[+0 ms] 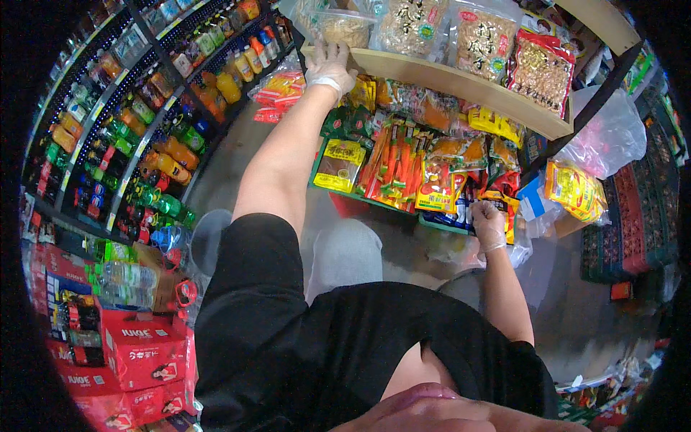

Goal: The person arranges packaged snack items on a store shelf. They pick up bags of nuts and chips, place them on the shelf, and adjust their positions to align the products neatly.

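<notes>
My left hand (330, 66), in a clear plastic glove, rests on the left end of a pale wooden shelf board (432, 75) with its fingers slightly spread. Just beyond its fingertips is a clear bag of dry food (345, 28). Lower down, my right hand (488, 222), gloved the same way, is curled on the edge of a black and yellow snack packet (499, 201) at the right end of a green tray (445, 223). Left of it lie a yellow and red packet (436, 186), orange-red stick packs (397, 167) and a yellow packet with a clear window (339, 166).
Larger bags of seeds or nuts (483, 40) stand behind the board. Drink shelves (135, 146) and red cartons (146, 351) line my left. At right are a clear plastic bag (607, 132), a box of yellow packets (575, 191) and stacked crates (629, 216). A stool (211, 243) stands near my left arm.
</notes>
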Action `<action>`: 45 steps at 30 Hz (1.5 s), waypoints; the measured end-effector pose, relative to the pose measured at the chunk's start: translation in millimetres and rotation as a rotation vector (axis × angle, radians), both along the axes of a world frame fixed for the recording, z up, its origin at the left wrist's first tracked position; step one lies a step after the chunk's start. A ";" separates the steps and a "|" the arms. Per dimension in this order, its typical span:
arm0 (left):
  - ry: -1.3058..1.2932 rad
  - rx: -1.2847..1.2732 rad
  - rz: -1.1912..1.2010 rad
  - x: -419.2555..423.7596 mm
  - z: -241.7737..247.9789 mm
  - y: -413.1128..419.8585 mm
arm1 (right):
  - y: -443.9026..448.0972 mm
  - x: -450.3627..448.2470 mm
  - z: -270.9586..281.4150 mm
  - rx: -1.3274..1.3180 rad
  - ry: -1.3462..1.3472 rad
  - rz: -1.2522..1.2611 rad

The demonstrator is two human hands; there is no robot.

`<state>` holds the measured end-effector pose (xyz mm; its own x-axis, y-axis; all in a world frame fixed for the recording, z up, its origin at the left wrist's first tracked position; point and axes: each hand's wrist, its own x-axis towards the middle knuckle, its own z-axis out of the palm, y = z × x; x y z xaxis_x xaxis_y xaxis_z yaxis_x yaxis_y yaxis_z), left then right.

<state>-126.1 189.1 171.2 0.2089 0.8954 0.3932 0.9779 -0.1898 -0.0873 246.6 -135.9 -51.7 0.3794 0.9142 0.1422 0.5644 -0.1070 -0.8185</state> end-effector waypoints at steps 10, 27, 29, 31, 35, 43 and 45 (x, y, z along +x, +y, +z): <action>-0.164 0.023 -0.179 10.3 -79.4 -45.2 | -4.4 -11.4 24.1 0.015 0.130 -0.043; -0.313 -0.561 -0.155 33.4 -172.9 -137.3 | 0.8 -7.9 17.6 -0.034 0.045 -0.082; -0.345 -0.424 -0.271 28.0 -203.2 -129.2 | 3.3 -11.0 16.2 -0.026 0.031 -0.076; -0.283 -0.306 -0.331 31.7 -220.4 -121.2 | 1.1 -13.1 24.2 -0.045 -0.056 -0.053; -0.217 -0.440 -0.298 39.2 -211.9 -125.3 | -1.7 2.8 2.4 -0.010 0.086 -0.035; -0.171 -0.622 -0.267 46.5 -174.2 -135.2 | -9.1 6.9 4.4 0.035 -0.023 -0.003; -0.344 -0.433 -0.285 27.0 -211.6 -126.0 | -2.6 -14.3 25.9 -0.082 -0.079 -0.044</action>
<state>-99.2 63.2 -40.4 0.3890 0.9164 0.0945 0.8420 -0.3953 0.3671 232.4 -138.5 -25.8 0.4099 0.9068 0.0983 0.6200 -0.1980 -0.7592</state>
